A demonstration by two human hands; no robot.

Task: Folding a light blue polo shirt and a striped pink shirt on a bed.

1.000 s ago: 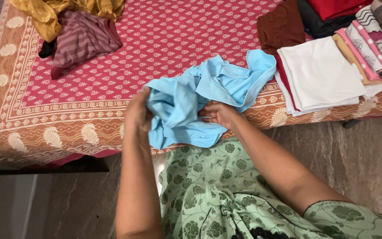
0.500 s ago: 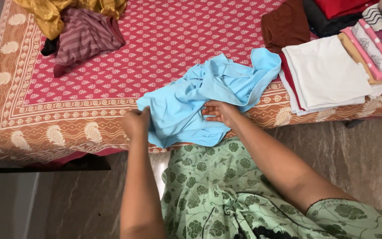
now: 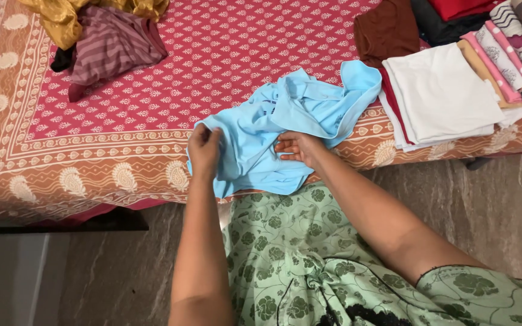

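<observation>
- far left: crumpled mustard-yellow cloth (image 3: 61, 18) at the far edge of the bed, w/ a maroon striped garment (image 3: 110, 48) bunched just right of it, partly touching; a bit of dark fabric peeks out between them
- under everything: red printed bedspread (image 3: 212, 60) w/ an orange-brown patterned border along the near edge
- left hand (image 3: 203, 151) at the near edge of the bed, fingers curled shut, pinching the left corner of the light blue garment (image 3: 261, 133); back of hand faces the camera
- the light blue garment lies rumpled near the middle of the bed's near edge, its lower part hanging a little over the border, its right end stretching toward the folded stack
- right hand (image 3: 297, 148) lies on the garment's middle, fingers spread and fairly flat, pressing on the cloth, not gripping it
- near centre: the person's green floral dress (image 3: 297, 253), both forearms reaching up from it
- right: brown folded cloth (image 3: 388, 30) at the far side; nearer, a white folded stack (image 3: 442, 90) touching the blue garment's right end
- far right: row of folded patterned pieces (image 3: 509, 48), pink, striped & dotted, beside the white stack
- below the bed: grey-brown stone floor (image 3: 502, 205)
</observation>
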